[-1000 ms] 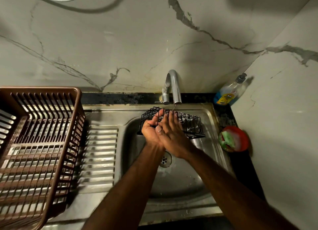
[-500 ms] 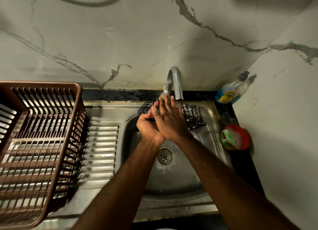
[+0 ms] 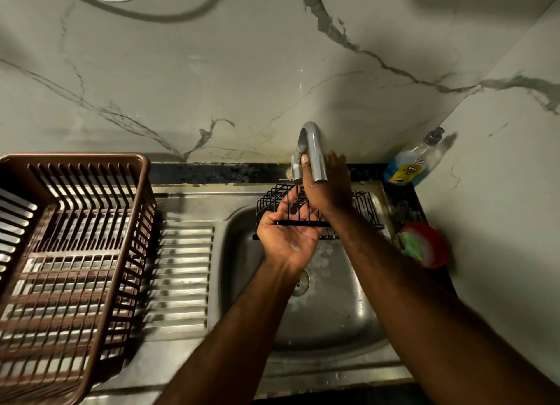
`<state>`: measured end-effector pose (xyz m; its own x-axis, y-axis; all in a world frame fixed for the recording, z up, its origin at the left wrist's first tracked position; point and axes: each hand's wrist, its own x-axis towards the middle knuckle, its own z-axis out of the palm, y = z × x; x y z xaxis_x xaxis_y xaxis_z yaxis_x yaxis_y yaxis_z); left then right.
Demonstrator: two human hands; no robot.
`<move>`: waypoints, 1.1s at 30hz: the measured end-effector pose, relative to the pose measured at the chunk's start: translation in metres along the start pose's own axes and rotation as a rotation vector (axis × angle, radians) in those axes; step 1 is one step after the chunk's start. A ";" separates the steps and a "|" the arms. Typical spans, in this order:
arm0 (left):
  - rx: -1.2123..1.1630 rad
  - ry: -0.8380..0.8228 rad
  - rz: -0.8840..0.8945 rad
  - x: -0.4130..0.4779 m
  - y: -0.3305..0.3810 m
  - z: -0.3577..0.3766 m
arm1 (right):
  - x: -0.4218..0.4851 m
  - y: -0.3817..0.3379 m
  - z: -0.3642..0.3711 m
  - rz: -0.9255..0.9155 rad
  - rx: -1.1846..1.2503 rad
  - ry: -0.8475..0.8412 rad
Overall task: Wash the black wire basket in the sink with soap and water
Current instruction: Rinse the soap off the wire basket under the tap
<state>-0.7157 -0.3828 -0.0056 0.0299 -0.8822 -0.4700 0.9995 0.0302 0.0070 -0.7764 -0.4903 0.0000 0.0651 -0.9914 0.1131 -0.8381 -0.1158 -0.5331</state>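
The black wire basket (image 3: 365, 206) lies across the back of the steel sink (image 3: 242, 283), under the curved tap (image 3: 312, 144). My left hand (image 3: 288, 238) is held palm up in front of the basket with relaxed fingers, their tips by the wires, holding nothing; a little foam shows on the palm. My right hand (image 3: 330, 189) reaches up behind the spout. Its thumb lies against the tap body on the left and its fingers rise on the right. No water stream is visible.
A brown plastic dish rack (image 3: 69, 253) stands on the ribbed drainboard (image 3: 181, 277) at left. A dish-soap bottle (image 3: 409, 165) leans in the back right corner. A red bowl with a green scrubber (image 3: 424, 247) sits right of the sink. Marble walls close off the back and right.
Both hands were pressed together over the basket. Now they have parted: the right hand has gone up to the tap and the left has turned palm up.
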 end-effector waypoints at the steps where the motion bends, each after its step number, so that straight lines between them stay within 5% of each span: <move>1: -0.016 0.006 0.011 0.001 0.000 0.002 | -0.004 0.001 0.004 0.033 -0.001 -0.059; 6: -0.130 -0.003 0.067 0.004 0.009 0.008 | -0.031 -0.002 0.020 -0.259 -0.165 -0.315; 11: -0.119 0.049 0.047 0.005 0.015 -0.005 | -0.045 0.023 0.013 -0.415 -0.030 -0.304; 16: -0.134 0.039 0.037 0.001 0.019 -0.007 | -0.041 0.018 0.007 -0.471 -0.254 -0.262; 21: -0.002 0.024 0.011 0.004 0.025 -0.002 | -0.029 0.036 0.000 -0.330 -0.183 -0.275; 33: -0.150 0.015 -0.005 0.007 0.025 -0.005 | -0.028 0.051 -0.011 0.014 -0.229 -0.121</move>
<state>-0.6906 -0.3855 -0.0133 0.0232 -0.8752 -0.4831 0.9873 0.0961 -0.1267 -0.8269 -0.4676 -0.0213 0.1056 -0.9944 -0.0016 -0.9393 -0.0992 -0.3285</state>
